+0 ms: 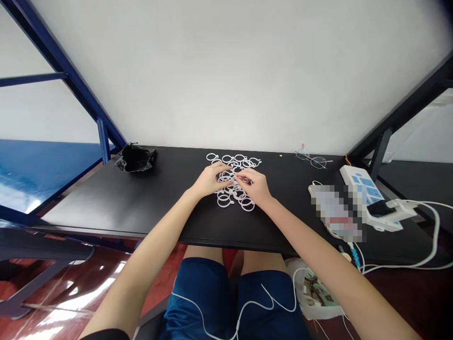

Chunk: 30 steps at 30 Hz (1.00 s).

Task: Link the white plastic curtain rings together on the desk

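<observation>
A pile of several white plastic rings (235,163) lies on the black table (141,203), near its far edge. My left hand (211,181) rests on the left side of the pile, fingers curled down onto the rings. My right hand (257,186) sits on the right side, its fingertips pinched on a white ring in the middle of the pile. The two hands nearly meet over the rings.
A crumpled black bag (136,157) lies at the far left of the table. Eyeglasses (313,159) sit at the far right. A white power strip (368,193) with plugs and white cables lies at the right. Blue metal frame bars stand at the left.
</observation>
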Each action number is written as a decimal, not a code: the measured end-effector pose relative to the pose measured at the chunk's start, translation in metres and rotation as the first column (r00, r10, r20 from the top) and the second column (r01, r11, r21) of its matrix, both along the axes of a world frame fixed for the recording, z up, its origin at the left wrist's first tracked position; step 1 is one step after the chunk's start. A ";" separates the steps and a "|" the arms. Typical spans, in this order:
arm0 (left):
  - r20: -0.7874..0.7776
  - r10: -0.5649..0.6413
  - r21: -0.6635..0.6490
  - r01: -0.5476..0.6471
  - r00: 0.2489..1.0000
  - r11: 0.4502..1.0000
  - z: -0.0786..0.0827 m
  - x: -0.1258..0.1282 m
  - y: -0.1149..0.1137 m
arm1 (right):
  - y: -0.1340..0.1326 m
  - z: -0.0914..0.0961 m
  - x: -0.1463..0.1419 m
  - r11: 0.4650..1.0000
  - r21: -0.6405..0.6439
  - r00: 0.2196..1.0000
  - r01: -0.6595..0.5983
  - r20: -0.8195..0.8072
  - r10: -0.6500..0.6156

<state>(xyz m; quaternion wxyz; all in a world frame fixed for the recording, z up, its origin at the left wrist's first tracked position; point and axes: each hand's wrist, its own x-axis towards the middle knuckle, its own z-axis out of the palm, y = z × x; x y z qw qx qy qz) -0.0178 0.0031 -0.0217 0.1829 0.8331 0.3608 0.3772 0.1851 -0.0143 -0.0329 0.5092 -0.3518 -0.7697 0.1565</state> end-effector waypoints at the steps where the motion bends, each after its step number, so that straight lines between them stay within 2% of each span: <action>1: -0.003 0.000 -0.002 0.000 1.000 1.000 0.000 0.000 0.000 | 0.001 -0.001 0.000 1.000 0.008 1.000 -0.014 -0.005 0.014; 30: -0.031 -0.024 -0.006 0.023 0.999 1.000 0.001 -0.002 0.001 | 0.004 -0.004 0.005 0.996 -0.053 0.997 -0.068 0.040 0.070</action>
